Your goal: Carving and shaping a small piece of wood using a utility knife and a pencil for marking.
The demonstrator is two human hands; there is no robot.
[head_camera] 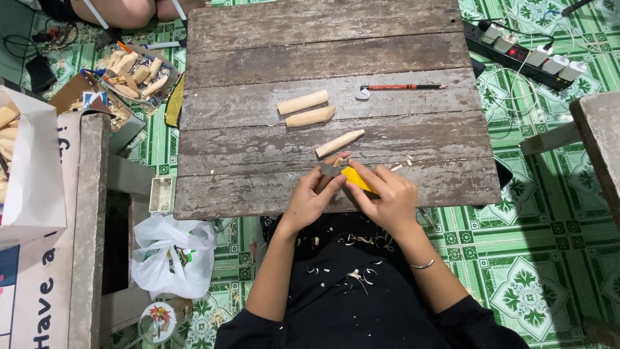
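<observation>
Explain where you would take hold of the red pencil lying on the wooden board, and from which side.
Grip the red pencil around its middle, coming straight down from above. It lies flat, left to right along a plank of the wooden board, with bare wood on both long sides, so fingers can pinch across its thin shaft. A small pale object sits at its left end; avoid that end.

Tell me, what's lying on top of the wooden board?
On the board: three carved sticks, a red pencil, shavings. The hands cover part of it.

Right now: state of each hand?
Left hand: closed on a small wooden piece at the table edge.
Right hand: closed on a yellow-handled knife, blade against the wood.
</observation>
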